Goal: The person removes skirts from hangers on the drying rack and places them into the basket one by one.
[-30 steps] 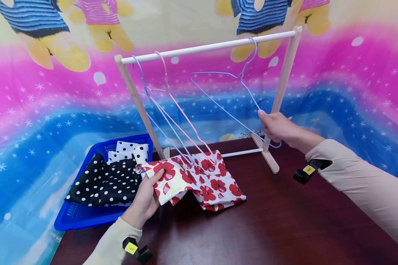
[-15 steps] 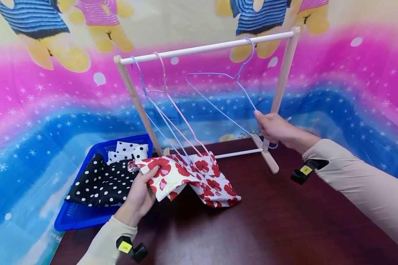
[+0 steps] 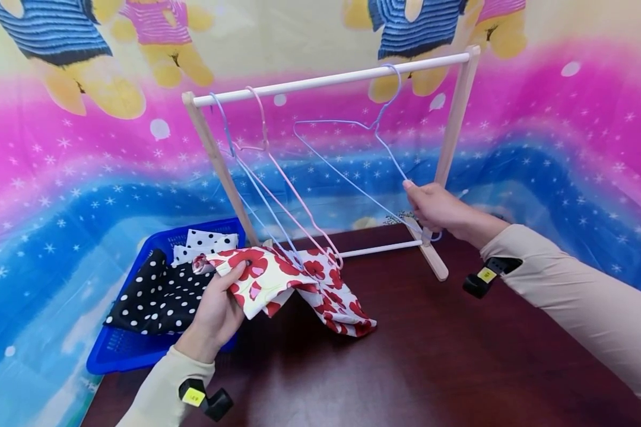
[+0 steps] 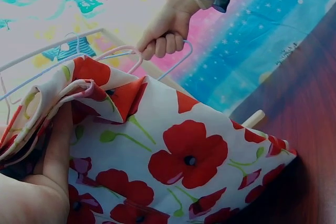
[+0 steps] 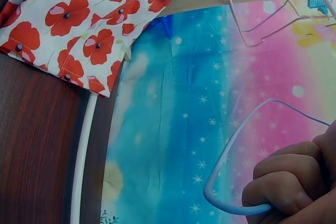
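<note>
In the head view, my left hand grips a white cloth garment with red poppies, thumb on top, fingers hidden underneath. The left wrist view shows its folded layers bunched by the thumb, the rest hanging down. My right hand is curled round the lower right side of a lavender-blue wire hanger, whose hook sits over the rack's white rail. Its bent corner pokes out below the fist in the right wrist view. A pink hanger and a blue hanger hang at the left, their lower ends overlapping the garment.
Left of the rack's wooden post stands a blue basket. Black polka-dot cloth and white dotted cloth lie in it. The rack stands on a dark wooden table, before a printed backdrop.
My left hand has drawn the poppy garment to the left, and its free end droops more. The lavender-blue hanger, still in my right hand, has slid slightly left along the rail.
</note>
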The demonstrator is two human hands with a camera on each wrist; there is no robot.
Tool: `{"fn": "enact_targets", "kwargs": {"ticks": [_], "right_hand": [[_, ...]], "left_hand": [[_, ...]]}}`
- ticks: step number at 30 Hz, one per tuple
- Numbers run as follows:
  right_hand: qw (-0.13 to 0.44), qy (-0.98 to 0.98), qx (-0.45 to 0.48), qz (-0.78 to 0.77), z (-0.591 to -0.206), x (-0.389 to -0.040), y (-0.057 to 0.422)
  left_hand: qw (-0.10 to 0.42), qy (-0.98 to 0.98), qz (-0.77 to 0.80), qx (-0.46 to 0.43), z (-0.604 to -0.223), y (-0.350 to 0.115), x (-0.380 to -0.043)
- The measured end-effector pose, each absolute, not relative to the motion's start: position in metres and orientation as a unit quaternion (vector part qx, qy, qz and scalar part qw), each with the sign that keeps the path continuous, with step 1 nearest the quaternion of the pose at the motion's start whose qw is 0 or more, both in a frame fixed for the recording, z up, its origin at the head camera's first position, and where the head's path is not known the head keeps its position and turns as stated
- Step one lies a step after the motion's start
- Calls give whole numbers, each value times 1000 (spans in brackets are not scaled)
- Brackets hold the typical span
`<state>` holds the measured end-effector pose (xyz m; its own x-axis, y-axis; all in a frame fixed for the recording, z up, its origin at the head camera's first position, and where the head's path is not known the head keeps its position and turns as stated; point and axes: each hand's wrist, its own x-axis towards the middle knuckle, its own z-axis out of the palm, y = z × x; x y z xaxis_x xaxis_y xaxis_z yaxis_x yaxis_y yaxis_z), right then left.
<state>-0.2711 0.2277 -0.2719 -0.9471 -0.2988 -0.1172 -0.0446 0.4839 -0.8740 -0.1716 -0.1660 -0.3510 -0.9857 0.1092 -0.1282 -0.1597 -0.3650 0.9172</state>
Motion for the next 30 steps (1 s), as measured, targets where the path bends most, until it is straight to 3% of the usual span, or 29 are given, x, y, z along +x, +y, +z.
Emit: {"fn": "enact_targets", "kwargs": {"ticks": [30], "right_hand": [[132, 848, -109, -502, -273, -273, 216]], "left_hand": [[38, 526, 848, 55, -321, -196, -159]]}}
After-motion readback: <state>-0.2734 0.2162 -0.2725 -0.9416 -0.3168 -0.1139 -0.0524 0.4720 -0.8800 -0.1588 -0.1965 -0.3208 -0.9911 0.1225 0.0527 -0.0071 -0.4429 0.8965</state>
